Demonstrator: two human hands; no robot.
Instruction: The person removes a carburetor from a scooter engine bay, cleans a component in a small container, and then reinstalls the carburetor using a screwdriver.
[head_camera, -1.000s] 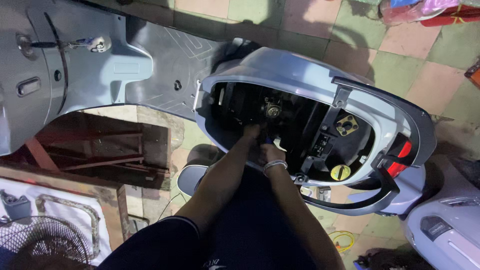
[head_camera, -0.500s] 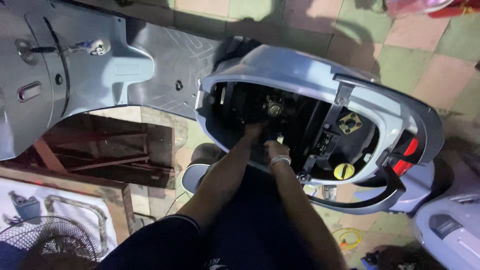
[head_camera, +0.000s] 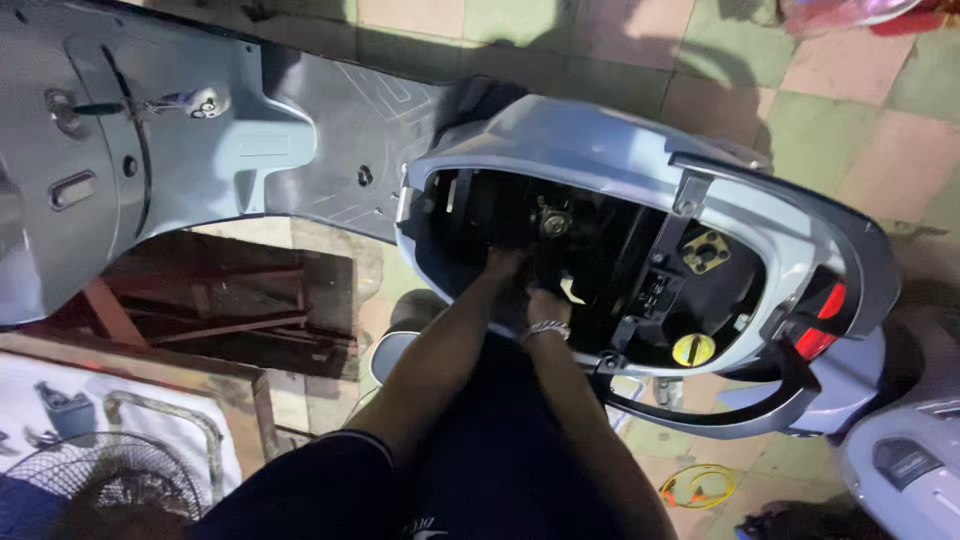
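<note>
The pale grey-blue plastic scooter body (head_camera: 560, 130) with its seat off lies with its long axis running from nine o'clock, where the flat footboard (head_camera: 330, 150) is, to three o'clock, where the red tail light (head_camera: 818, 320) points. Both hands reach into the dark open under-seat bay: the left hand (head_camera: 503, 264) at about eleven o'clock of the right hand (head_camera: 545, 305), which wears a silver metal wrist chain (head_camera: 547, 328). Whether either hand grips anything cannot be told in the shadow. A brass-coloured round fitting (head_camera: 553, 222) sits just beyond them at twelve o'clock. The bay's rim closes in on all sides; a yellow round cap (head_camera: 693, 349) lies at four o'clock.
</note>
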